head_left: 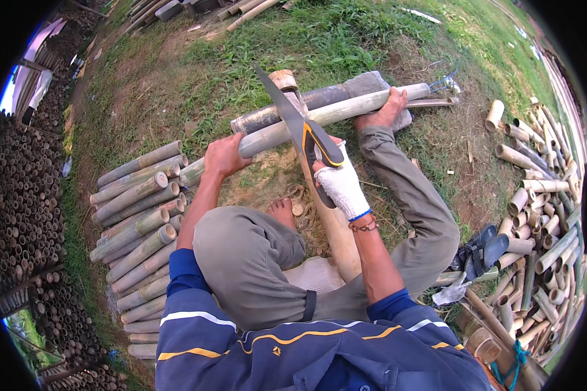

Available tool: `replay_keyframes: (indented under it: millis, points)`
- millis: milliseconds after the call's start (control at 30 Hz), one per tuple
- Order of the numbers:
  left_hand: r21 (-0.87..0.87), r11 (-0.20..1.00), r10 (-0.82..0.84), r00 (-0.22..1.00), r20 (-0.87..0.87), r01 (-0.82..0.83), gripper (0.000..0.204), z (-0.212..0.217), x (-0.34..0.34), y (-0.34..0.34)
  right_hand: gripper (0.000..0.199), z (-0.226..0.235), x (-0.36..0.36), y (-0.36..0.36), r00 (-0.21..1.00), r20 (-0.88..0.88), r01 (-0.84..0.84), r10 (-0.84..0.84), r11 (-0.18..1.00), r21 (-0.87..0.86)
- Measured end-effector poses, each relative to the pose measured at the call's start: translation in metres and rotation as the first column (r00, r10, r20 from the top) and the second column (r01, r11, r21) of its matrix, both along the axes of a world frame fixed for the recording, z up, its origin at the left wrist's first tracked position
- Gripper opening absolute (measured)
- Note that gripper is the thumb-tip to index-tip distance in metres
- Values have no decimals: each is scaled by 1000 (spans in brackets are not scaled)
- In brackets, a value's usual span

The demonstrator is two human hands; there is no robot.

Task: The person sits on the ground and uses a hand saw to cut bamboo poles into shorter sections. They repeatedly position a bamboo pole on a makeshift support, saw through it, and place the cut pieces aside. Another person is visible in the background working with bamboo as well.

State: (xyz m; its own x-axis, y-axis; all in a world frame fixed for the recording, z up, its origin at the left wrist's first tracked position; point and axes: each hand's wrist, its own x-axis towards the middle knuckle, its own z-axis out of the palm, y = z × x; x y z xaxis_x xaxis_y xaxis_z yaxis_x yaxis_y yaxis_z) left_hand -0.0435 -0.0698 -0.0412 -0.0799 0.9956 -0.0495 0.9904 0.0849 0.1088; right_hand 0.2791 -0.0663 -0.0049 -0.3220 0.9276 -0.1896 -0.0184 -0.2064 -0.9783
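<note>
Sawing a bamboo pole on the grass

The right hand (341, 184), in a white glove, is clamped around the black-and-yellow handle of a saw (293, 120), whose blade crosses a long bamboo pole (319, 117). The bare left hand (224, 156) is closed over the pole to the left of the blade, and a bare foot (386, 111) presses on it at the far right. The pole lies across a grey block (365, 85). Cut bamboo pieces are stacked on the left (140, 215) and heaped on the right (535, 221); two sandals (482, 251) lie near the right.
</note>
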Motion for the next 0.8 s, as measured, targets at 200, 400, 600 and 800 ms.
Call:
replay_keyframes:
  millis: [200, 400, 600, 800]
  points:
    - [-73, 997, 10, 1000, 11, -9, 70, 5, -7, 1, 68, 7, 61, -107, 990, 143, -11, -5, 994, 110]
    - [-52, 998, 43, 999, -3, -43, 70, -1, -9, -7, 71, 16, 84, -143, 956, 294, -97, 25, 967, 234]
    - [-109, 994, 1, 1000, -6, -1, 73, 16, 11, 11, 56, -25, -32, 33, 998, -19, 56, -55, 996, 67]
    - [-192, 977, 94, 996, -4, -93, 74, 15, -29, -12, 73, -11, 56, -116, 981, 177, -116, 84, 978, 174]
